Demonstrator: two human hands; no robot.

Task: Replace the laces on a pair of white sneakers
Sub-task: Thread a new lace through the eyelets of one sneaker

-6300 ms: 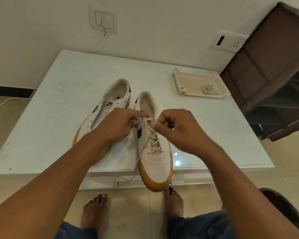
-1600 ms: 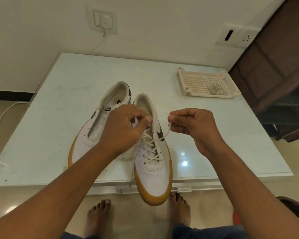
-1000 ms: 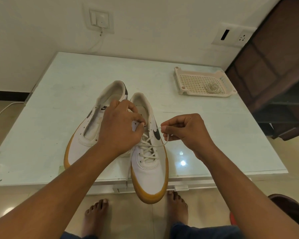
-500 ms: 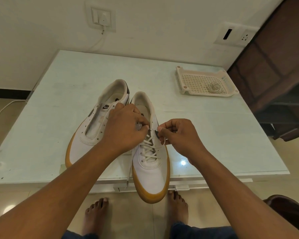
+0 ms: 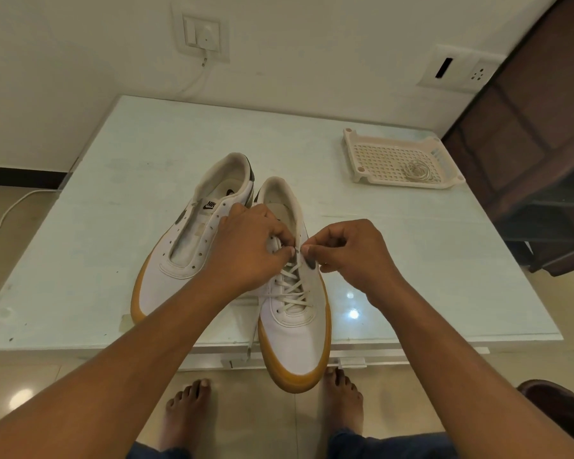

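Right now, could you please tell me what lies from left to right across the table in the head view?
The unlaced sneaker → left hand → right hand → white tray, with a coiled lace in its right part.

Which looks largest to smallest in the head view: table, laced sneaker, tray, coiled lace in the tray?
1. table
2. laced sneaker, though it sits nearer the camera than the tray, so this rank is unsure
3. tray
4. coiled lace

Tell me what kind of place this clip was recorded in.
Probably a room in a home: a glass-topped table stands against a plain wall with a switch plate, over a polished tiled floor, and the person's bare feet show.
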